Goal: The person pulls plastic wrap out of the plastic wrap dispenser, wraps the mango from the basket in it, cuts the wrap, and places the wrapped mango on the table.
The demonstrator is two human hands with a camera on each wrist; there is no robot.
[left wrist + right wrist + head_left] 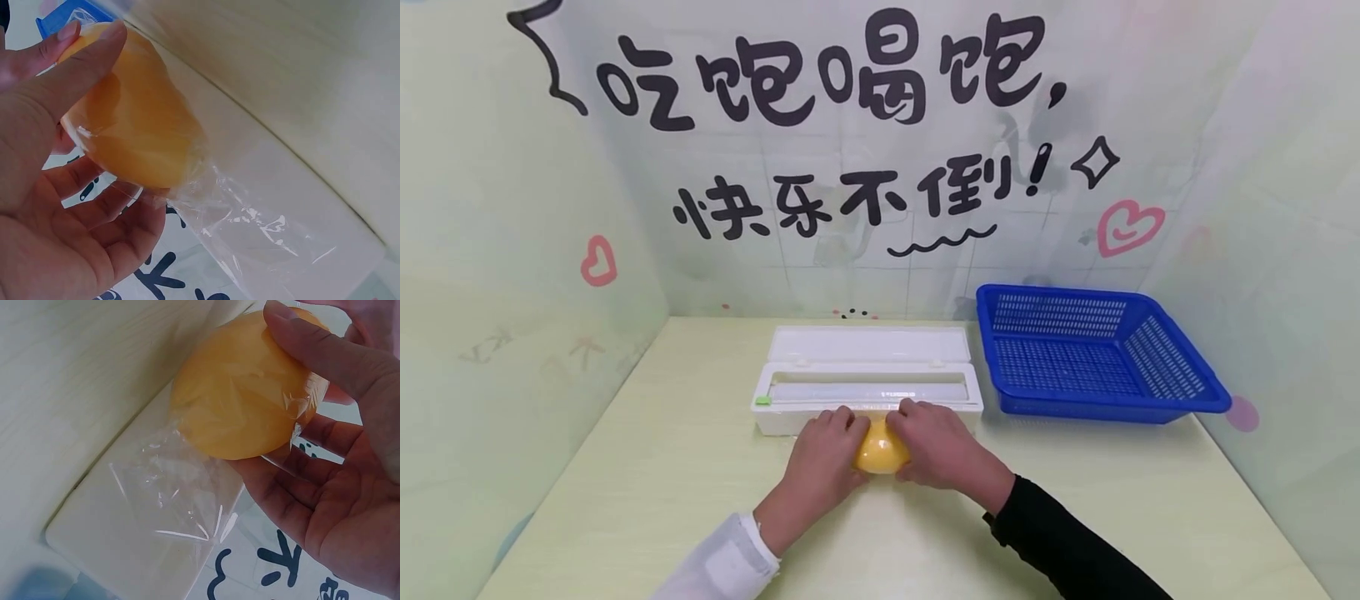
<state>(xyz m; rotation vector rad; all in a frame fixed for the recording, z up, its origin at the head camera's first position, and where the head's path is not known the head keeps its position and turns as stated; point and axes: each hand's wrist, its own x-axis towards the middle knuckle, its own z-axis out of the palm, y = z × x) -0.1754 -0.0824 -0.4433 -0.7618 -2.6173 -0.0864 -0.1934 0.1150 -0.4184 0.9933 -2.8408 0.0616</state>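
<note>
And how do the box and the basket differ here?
The box is white; the basket is blue. The box has solid walls, while the basket's are slotted. The box has a lid, swung open at the back; the basket shows none. Both sit on the table, open at the top.

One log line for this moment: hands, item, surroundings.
left hand grips yellow item | right hand grips it too | clear film on item | white box open | blue basket right of box
</note>
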